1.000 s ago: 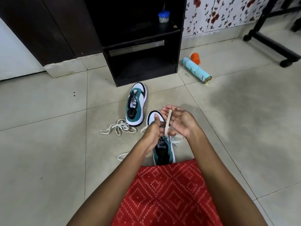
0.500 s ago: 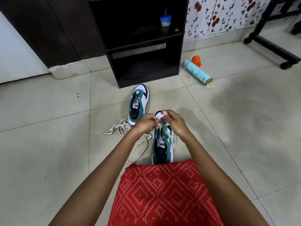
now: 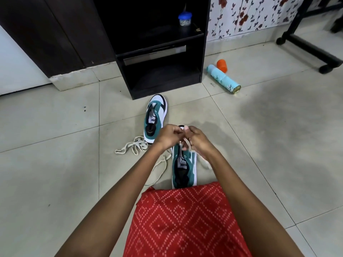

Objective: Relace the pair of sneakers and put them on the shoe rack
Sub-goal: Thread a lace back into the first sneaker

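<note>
Left hand (image 3: 167, 138) and right hand (image 3: 199, 141) fingers pinch the lace (image 3: 187, 143) at the centre sneaker (image 3: 183, 164). The upper sneaker (image 3: 155, 117) is unlaced, and the rack (image 3: 202, 52) holds neither.

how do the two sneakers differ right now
The left hand and right hand pinch a lace at the near sneaker's front; the far sneaker is untouched and looks unlaced, a loose lace heaped by its heel. Red cloth hides the near sneaker's heel; the far sneaker shows whole, nearer the shoe rack. Both are teal and white, upright, toes pointing away.
</note>
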